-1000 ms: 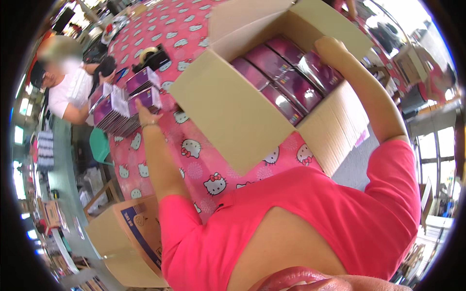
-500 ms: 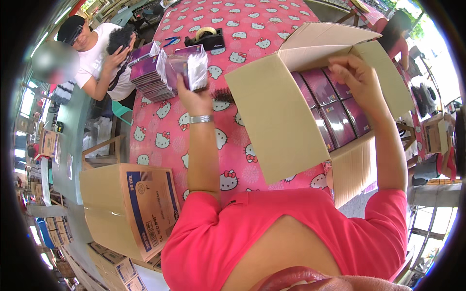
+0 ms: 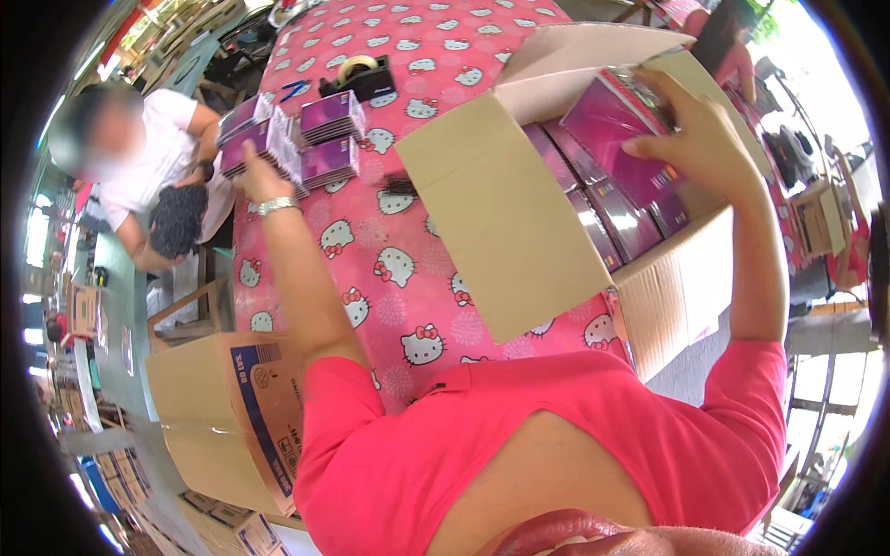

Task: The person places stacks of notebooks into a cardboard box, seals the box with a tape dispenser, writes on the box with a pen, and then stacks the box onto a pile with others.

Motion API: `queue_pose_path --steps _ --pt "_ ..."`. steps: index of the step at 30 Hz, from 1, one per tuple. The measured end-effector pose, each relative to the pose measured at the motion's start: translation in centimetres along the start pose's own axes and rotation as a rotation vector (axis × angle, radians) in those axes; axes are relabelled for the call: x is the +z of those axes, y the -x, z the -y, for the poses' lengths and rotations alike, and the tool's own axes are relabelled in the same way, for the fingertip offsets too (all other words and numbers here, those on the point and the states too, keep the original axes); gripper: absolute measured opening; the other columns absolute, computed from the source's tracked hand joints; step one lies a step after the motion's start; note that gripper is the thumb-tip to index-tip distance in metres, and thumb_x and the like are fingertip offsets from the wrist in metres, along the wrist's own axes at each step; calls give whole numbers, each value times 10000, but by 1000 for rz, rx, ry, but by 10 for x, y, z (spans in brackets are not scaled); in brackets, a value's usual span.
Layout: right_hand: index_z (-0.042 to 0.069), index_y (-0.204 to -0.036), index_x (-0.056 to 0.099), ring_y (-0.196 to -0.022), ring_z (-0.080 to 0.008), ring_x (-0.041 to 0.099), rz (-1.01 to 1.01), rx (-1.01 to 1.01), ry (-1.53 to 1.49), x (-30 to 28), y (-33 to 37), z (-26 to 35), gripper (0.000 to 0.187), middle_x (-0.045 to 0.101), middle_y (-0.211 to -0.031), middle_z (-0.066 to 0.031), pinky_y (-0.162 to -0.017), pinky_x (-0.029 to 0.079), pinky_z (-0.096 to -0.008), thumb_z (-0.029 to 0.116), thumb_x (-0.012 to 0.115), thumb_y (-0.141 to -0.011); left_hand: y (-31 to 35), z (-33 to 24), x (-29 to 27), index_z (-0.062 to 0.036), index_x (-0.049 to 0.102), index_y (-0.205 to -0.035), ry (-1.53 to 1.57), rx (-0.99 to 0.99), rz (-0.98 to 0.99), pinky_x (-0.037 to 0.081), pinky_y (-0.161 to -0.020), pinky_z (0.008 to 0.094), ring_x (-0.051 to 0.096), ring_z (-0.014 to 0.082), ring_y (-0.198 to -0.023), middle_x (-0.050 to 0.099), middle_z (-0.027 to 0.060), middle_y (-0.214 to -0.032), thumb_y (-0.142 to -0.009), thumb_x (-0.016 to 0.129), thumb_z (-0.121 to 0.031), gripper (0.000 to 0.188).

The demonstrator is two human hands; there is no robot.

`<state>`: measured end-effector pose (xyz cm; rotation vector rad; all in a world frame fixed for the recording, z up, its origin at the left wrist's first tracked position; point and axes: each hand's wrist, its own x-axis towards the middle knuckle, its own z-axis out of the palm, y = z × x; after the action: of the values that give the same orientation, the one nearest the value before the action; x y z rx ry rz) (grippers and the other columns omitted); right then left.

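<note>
Inside an open cardboard carton at the right, rows of purple spiral notebooks lie packed. My right hand grips a tilted bundle of purple notebooks over them, thumb on the cover and fingers at the far edge. On the left, my left hand is closed on the near end of a tall notebook stack, its thumb on top; its other fingers are partly hidden. Two shorter notebook piles stand just right of that stack.
Behind the piles are a black tape dispenser and a blue-handled tool. A dark bristly object lies beside the carton's flap. Another carton stands at lower left. Across the table, a person in a white shirt handles something black and fuzzy.
My left hand has moved left from a held notebook bundle to the tall stack; two short piles now stand where it was. My right hand now holds a bundle tilted in the carton.
</note>
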<state>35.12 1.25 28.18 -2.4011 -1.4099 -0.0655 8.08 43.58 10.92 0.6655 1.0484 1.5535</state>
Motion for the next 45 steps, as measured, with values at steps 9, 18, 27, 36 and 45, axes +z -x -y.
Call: queue_pose_path --steps 9,18,27,36,45 --pt "28 -1112 584 -1000 -340 599 456 35 137 123 -62 -26 587 631 -1045 -202 -869 452 -431 543 556 -833 -100 34 -6 102 342 -1288 -315 -256 -275 484 -858 445 604 325 -981 549 219 -1210 -724 782 -347 845" --pt "-11 -1069 617 -906 -149 606 -62 -84 -870 72 -42 5 329 650 -1046 -85 -802 487 -304 268 595 -895 29 -5 -13 14 478 -1185 315 -172 214 552 -766 527 611 308 -957 578 164 -1099 -945 479 -255 361" --pt "46 -1413 203 -1090 -249 519 44 -680 -930 -19 -20 52 843 472 -1258 -205 -916 437 -340 128 732 -762 199 -59 20 60 299 -1366 -2 475 1183 439 -971 409 468 284 -1193 385 124 -1376 -917 566 -249 606" --pt "-6 -1340 391 -1120 -287 533 157 302 -479 52 -43 -122 688 564 -1182 -217 -962 398 -346 319 670 -802 -44 50 -1 83 186 -1371 -339 -221 -57 435 -936 432 515 305 -1118 435 183 -1324 -674 751 -535 1089" --pt "60 -1202 579 -1086 -277 578 69 -31 -165 116 -57 -112 493 613 -1144 -184 -927 443 -368 371 644 -825 -81 73 -36 15 470 -1152 -101 -324 -16 529 -721 481 588 314 -966 586 164 -1076 -777 686 -282 525"
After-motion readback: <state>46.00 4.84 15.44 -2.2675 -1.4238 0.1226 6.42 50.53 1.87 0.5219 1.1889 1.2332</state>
